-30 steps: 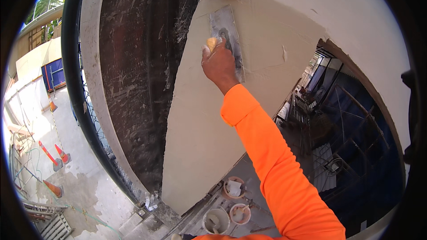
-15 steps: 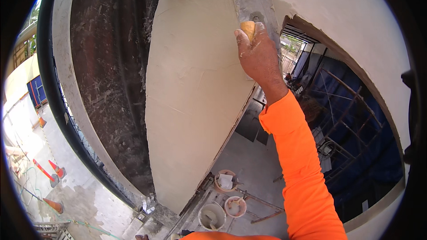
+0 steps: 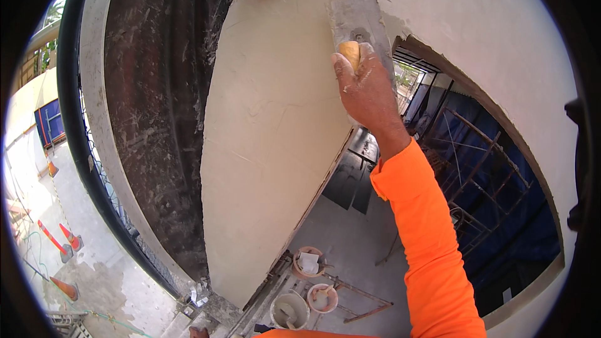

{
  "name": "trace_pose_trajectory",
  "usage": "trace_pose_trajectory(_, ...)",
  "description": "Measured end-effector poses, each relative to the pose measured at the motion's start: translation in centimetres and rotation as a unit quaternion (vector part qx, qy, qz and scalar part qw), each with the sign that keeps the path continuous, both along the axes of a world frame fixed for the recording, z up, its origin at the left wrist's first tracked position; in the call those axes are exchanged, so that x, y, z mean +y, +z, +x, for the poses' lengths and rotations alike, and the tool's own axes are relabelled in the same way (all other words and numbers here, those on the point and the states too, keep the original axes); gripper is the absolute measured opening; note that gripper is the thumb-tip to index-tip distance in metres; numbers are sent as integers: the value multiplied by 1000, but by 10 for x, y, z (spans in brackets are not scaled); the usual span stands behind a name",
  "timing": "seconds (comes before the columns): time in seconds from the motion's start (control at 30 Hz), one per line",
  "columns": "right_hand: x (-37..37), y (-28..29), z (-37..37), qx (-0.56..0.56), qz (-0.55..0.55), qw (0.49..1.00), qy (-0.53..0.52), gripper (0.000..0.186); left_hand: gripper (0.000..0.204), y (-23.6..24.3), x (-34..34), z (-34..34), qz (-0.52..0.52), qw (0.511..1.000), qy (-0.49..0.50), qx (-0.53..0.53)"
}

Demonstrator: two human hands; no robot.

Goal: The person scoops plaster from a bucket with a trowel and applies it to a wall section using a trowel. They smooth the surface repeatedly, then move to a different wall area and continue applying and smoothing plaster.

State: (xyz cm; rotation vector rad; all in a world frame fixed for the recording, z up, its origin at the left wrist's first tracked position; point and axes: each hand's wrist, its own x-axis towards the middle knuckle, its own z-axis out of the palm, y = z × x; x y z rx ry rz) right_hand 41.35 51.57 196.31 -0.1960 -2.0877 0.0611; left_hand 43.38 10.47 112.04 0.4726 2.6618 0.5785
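My right hand (image 3: 370,91) is closed around the wooden handle of a plastering trowel (image 3: 354,15). The trowel's flat grey rectangular blade lies against the upper part of a cream plastered wall (image 3: 269,112), just left of an opening. Whitish plaster smears my thumb and fingers. Faint ridges and lines mark the plaster below the blade. At the lower edge a small brown shape (image 3: 199,333) could be part of my left hand; too little of it shows to make out its fingers.
Below stand a whitish bucket (image 3: 289,310) and two pinkish buckets (image 3: 322,298), with metal bars beside them. Through the opening are scaffold frames (image 3: 491,150) and dark blue sheeting. A dark rough panel (image 3: 159,119) borders the wall at left, with traffic cones (image 3: 66,288) on the ground beyond.
The trowel and my right hand sit slightly lower in the picture, while the view itself has shifted a little. My grip on the handle stays the same.
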Motion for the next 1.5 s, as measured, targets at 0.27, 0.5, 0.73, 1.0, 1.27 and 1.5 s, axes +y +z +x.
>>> trace_pose_trajectory(0.27, -20, 5, -93, -28, -14, 999, -19, 64, 45, 15, 16, -3, 191, 940, 274, -71)
trace_pose_trajectory(0.5, -10, 10, -72, 8, -5, 997, -72, 59, 45, 8, 5, 22, 136, 947, 268, -116)
trace_pose_trajectory(0.73, 12, 2, -5, 93, -20, 993, -72, 49, 47, 0, 1, 6, 10, 999, -24, 23)
trace_pose_trajectory(1.0, 20, -9, 53, 158, -60, 983, 68, 24, 47, -2, 2, 9, 87, 979, 170, -68)
trace_pose_trajectory(1.27, 5, -32, 15, 54, -101, 987, 114, 33, 42, -5, -1, 9, 164, 946, 257, -107)
trace_pose_trajectory(1.5, 16, -56, -34, 115, -100, 983, 98, 33, 42, -11, -35, 48, 114, 939, 300, -122)
